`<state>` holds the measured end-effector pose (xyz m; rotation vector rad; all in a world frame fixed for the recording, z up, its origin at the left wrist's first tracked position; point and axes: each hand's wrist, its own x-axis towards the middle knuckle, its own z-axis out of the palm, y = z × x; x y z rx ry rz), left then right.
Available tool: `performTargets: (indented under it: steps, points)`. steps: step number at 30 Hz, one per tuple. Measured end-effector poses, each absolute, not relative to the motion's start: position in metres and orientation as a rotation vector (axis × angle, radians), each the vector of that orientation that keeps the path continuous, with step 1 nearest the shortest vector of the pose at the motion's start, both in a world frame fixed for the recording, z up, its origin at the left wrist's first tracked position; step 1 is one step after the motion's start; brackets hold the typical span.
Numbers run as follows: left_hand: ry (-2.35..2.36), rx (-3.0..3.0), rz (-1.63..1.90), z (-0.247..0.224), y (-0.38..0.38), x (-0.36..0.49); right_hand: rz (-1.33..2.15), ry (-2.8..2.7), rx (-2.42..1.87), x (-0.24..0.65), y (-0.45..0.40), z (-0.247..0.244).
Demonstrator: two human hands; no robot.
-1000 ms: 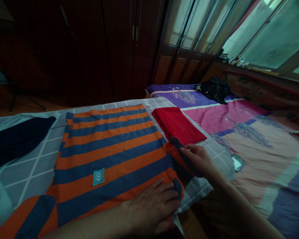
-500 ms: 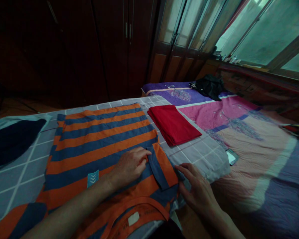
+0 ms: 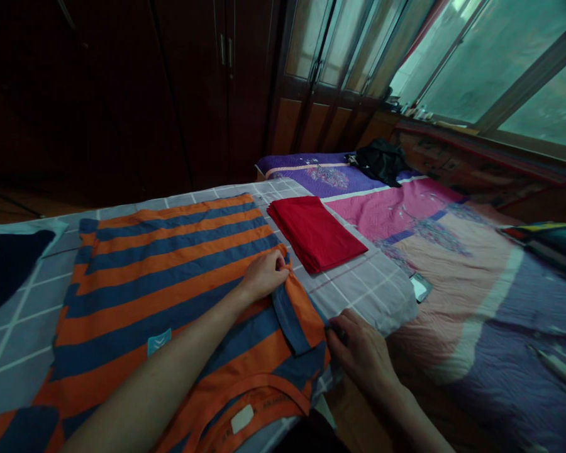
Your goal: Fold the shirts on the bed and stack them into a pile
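An orange and blue striped shirt (image 3: 170,270) lies spread on a grey checked cover, its collar toward me and one sleeve (image 3: 295,314) folded inward over the body. My left hand (image 3: 265,274) pinches the shirt's right edge, just beyond that folded sleeve. Nearer me, my right hand (image 3: 361,346) is closed on the same side of the shirt by the shoulder, and its fingertips are partly hidden. The other sleeve (image 3: 21,431) sticks out at the lower left. Past my hands lies a folded red cloth (image 3: 316,233).
Dark clothing (image 3: 12,267) lies on the left of the checked cover (image 3: 368,289). A larger bed with a patchwork spread (image 3: 438,302) stands to the right, bearing a black garment (image 3: 380,162) and a phone-like object (image 3: 421,287). Wardrobes (image 3: 193,100) line the back.
My left hand has moved from the shirt's body to its edge and closed there. My right hand's fingers have drawn together on the fabric. The view has turned slightly right.
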<state>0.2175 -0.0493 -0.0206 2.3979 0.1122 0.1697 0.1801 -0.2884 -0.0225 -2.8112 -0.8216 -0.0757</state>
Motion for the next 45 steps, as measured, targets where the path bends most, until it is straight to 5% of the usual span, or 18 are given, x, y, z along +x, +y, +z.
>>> performTargets:
  steps: [10,22,31,40,45]
  points:
    - [-0.053,2.331,0.232,-0.034,-0.053,0.215,0.067,-0.711,-2.881,0.192,-0.308,-0.013]
    - [-0.421,2.447,0.355,-0.036,-0.053,0.212,-0.356,-1.218,-2.49,0.191,-0.261,0.006]
    - [-0.234,2.367,0.35,-0.034,-0.042,0.217,-0.33,-1.667,-2.508,0.215,-0.234,-0.049]
    - [-0.077,2.446,0.195,0.044,0.032,0.153,-0.476,-1.917,-2.158,0.242,-0.21,-0.044]
    - [0.4,2.522,0.161,0.091,0.101,0.038,-0.192,-2.149,-1.822,0.206,-0.157,-0.013]
